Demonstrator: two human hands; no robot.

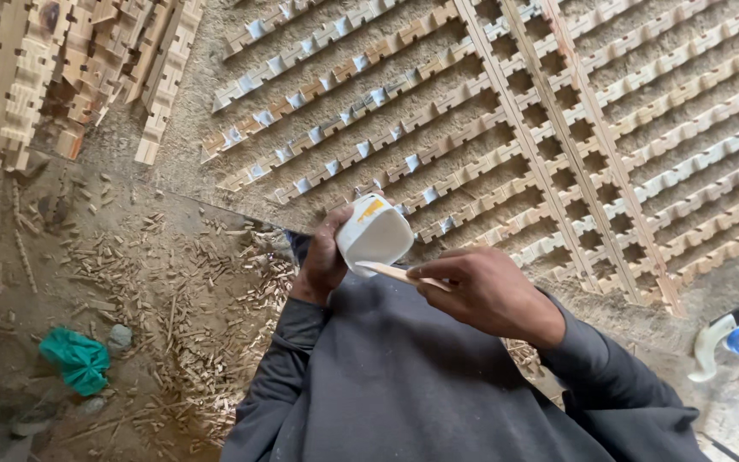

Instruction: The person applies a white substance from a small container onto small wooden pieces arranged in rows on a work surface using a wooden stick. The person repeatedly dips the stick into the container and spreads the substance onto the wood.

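The left hand [322, 257] is closed round a white cup [375, 235] tilted rightward, and the right hand [481, 291], just beside it, pinches a thin wooden stick [391, 272] pointing left at the cup's rim.

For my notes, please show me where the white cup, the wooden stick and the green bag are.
white cup [375, 235]: head view, on its side wall.
wooden stick [391, 272]: head view, mid-length.
green bag [77, 360]: head view, its middle.
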